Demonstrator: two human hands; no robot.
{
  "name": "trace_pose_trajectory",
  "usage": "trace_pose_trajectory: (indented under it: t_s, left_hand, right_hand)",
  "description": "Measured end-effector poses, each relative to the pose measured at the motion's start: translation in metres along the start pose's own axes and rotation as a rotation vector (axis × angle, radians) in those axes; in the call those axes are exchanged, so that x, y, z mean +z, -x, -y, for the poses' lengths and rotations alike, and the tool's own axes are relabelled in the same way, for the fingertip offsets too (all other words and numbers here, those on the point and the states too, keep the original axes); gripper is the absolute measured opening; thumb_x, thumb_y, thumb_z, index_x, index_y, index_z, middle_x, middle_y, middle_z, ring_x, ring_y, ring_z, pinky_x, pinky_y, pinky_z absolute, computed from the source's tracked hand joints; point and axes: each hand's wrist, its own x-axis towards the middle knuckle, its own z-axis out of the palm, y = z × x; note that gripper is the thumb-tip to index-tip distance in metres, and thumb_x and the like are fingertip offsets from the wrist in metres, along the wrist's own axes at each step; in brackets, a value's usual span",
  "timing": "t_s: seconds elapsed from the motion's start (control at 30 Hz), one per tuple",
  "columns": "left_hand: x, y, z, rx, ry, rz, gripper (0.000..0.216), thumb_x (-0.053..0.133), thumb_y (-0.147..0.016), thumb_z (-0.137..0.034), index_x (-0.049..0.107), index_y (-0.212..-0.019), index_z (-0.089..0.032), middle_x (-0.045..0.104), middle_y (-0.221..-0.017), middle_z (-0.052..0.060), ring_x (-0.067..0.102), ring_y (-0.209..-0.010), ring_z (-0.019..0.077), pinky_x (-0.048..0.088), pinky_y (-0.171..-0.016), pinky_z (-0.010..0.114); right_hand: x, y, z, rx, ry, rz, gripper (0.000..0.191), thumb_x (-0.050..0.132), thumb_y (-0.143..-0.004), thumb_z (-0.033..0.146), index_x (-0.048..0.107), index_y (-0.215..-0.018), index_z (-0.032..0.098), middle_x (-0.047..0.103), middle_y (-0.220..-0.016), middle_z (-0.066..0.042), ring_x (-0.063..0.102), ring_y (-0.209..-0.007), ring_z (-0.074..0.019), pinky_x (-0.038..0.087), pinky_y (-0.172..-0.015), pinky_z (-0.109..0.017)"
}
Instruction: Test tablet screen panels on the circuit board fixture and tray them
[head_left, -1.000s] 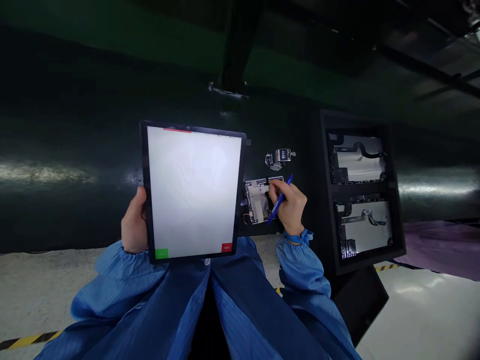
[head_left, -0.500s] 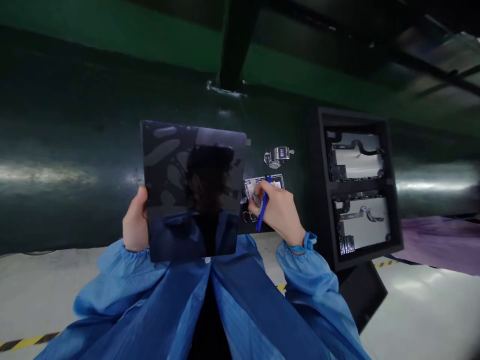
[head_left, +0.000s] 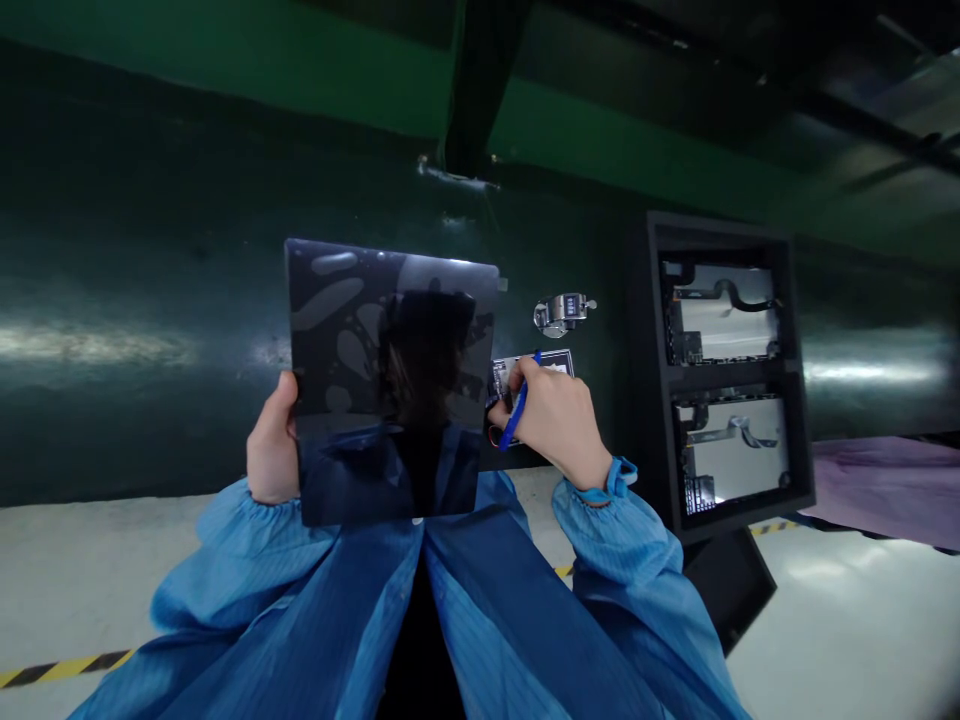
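Note:
My left hand point(head_left: 271, 450) grips the left edge of a dark tablet point(head_left: 386, 380), held upright with its screen black and reflecting. My right hand point(head_left: 553, 418) is closed on a blue pen point(head_left: 516, 414), its fingertips resting on a small circuit board point(head_left: 525, 385) that lies on the dark green bench just right of the tablet. The board is partly hidden by the hand and the tablet's edge. Both arms wear blue smock sleeves.
A metal hand tally counter point(head_left: 564, 312) sits on the bench behind the board. A black rack point(head_left: 652, 400) at the right holds two opened device panels point(head_left: 724, 310) one above the other. A purple cloth point(head_left: 892, 490) lies far right. The floor below has yellow-black striped tape point(head_left: 67, 668).
The tablet's screen went from lit white to black. My right hand slid left over the circuit board, and the pen turned from slanting right to nearly upright.

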Motion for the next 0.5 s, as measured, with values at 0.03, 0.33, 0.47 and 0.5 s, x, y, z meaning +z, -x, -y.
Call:
trace_pose_trajectory:
  t_s: [0.03,0.33,0.47,0.5]
  left_hand:
    - [0.0,0.0,0.0,-0.011,-0.011,0.012,0.026,0.068,-0.081,-0.044,0.079,-0.1,-0.028,0.079,-0.1,-0.003,0.057,-0.13,0.0317,0.056,-0.103,0.045]
    - [-0.003,-0.006,-0.002,0.113,-0.106,-0.148,0.013,0.072,-0.074,-0.041,0.074,-0.074,-0.028,0.079,-0.084,-0.007,0.052,-0.135,0.0302,0.057,-0.101,0.041]
    - [-0.001,-0.012,-0.036,0.208,-0.285,-0.212,0.026,0.063,-0.073,-0.051,0.076,-0.087,-0.033,0.077,-0.094,-0.017,0.033,-0.146,0.0271,0.047,-0.111,0.041]
    - [0.0,-0.015,-0.049,0.26,-0.301,-0.189,0.03,0.059,-0.073,-0.052,0.077,-0.092,-0.036,0.075,-0.099,-0.021,0.032,-0.147,0.0264,0.045,-0.112,0.04]
  right_hand:
    - [0.001,0.0,0.001,0.005,0.014,-0.008,0.02,0.065,-0.073,0.032,0.06,-0.087,0.019,0.066,-0.066,-0.004,0.062,-0.058,-0.0213,0.029,-0.054,-0.03]
    - [0.002,0.006,-0.018,-0.086,-0.349,-0.227,0.01,0.063,-0.079,0.026,0.056,-0.084,0.023,0.067,-0.069,0.001,0.066,-0.063,-0.0177,0.048,-0.062,-0.028]
    - [0.002,0.001,-0.041,-0.071,-0.416,-0.663,0.02,0.056,-0.092,0.029,0.055,-0.11,0.022,0.068,-0.126,-0.014,0.065,-0.118,-0.027,0.052,-0.101,-0.045]
    - [0.003,-0.003,-0.046,-0.104,-0.374,-0.665,0.027,0.055,-0.093,0.03,0.053,-0.118,0.021,0.061,-0.139,-0.016,0.058,-0.131,-0.0293,0.045,-0.111,-0.052]
